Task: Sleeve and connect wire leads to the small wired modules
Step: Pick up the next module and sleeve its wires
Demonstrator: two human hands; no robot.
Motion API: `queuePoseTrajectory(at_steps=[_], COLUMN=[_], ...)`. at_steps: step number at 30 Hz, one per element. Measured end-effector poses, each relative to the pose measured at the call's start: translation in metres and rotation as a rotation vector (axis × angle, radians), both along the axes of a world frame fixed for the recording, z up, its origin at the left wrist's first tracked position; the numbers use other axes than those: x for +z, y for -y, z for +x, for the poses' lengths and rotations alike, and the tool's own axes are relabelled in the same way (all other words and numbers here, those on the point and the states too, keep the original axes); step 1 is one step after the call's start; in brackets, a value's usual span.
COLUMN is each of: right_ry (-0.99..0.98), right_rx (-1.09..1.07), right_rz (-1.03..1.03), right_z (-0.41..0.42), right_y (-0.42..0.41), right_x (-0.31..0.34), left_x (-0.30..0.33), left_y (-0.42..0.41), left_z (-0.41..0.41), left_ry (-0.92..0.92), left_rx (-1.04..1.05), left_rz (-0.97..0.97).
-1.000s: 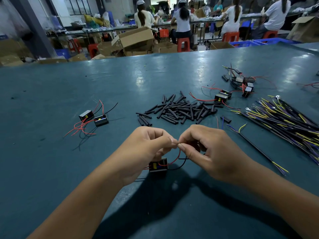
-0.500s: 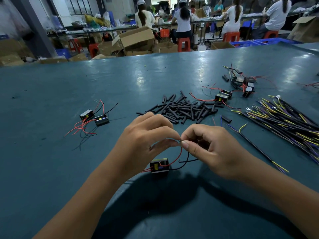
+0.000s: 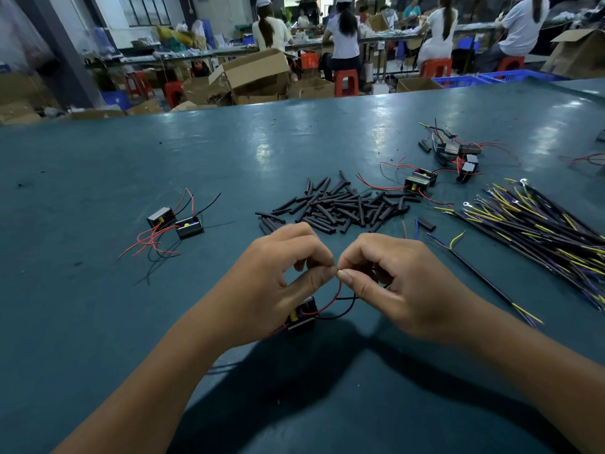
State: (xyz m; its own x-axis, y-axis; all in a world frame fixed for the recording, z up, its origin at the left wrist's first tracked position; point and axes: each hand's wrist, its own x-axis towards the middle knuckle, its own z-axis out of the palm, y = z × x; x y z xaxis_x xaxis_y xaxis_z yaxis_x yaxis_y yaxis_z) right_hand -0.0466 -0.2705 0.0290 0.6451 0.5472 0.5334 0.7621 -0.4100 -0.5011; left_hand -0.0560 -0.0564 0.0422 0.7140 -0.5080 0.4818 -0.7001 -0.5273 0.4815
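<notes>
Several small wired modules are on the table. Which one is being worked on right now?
The module just under the left hand, nearest the camera. Its red lead rises to where both hands' fingertips pinch together; the right hand meets it there. The others lie untouched.

Bare table (image 3: 98,322) lies open at seven to nine o'clock of the left hand (image 3: 275,283), up to two wired modules (image 3: 175,221) at ten. At twelve, a heap of black sleeves (image 3: 340,204) bars the reach. The wire bundle (image 3: 540,231) crowds two to three o'clock of the right hand (image 3: 402,286).
</notes>
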Motion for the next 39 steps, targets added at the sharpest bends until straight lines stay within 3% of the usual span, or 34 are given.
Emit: queuePoseTrajectory(at_steps=[7, 11, 13, 15, 18, 21, 24, 27, 33, 39], right_ry=[0.233, 0.226, 0.133, 0.035, -0.117, -0.247, -0.314, -0.401, -0.460, -0.477], right_rx=[0.006, 0.002, -0.028, -0.076, -0.140, -0.176, -0.192, -0.179, -0.155, -0.147], right_rz=[-0.167, -0.170, -0.107, -0.036, 0.048, 0.116, 0.109, 0.128, 0.162, 0.182], right_z=[-0.001, 0.000, 0.002, 0.006, 0.013, 0.020, 0.026, 0.029, 0.030, 0.029], right_y=[-0.001, -0.001, 0.000, 0.002, 0.003, 0.004, 0.006, 0.008, 0.010, 0.010], right_x=[0.000, -0.002, -0.002, -0.004, -0.009, -0.013, -0.016, -0.018, -0.012, -0.010], left_x=[0.001, -0.002, -0.004, -0.006, -0.006, -0.010, -0.016, -0.018, -0.017, -0.027], left_y=[-0.004, -0.001, 0.001, 0.000, -0.002, 0.004, 0.013, 0.015, 0.011, 0.014], left_z=[0.001, -0.001, 0.000, 0.002, 0.000, -0.003, -0.004, -0.003, 0.002, 0.008], left_ry=[-0.603, -0.869, -0.812, -0.607, -0.452, -0.245, -0.177, -0.115, -0.049, -0.187], left_rx=[-0.009, -0.033, 0.009, 0.082, 0.018, 0.051, 0.144, 0.187, 0.212, 0.305], left_rz=[-0.235, -0.393, -0.406, -0.312, -0.208, 0.074, 0.363, 0.494, 0.533, 0.241])
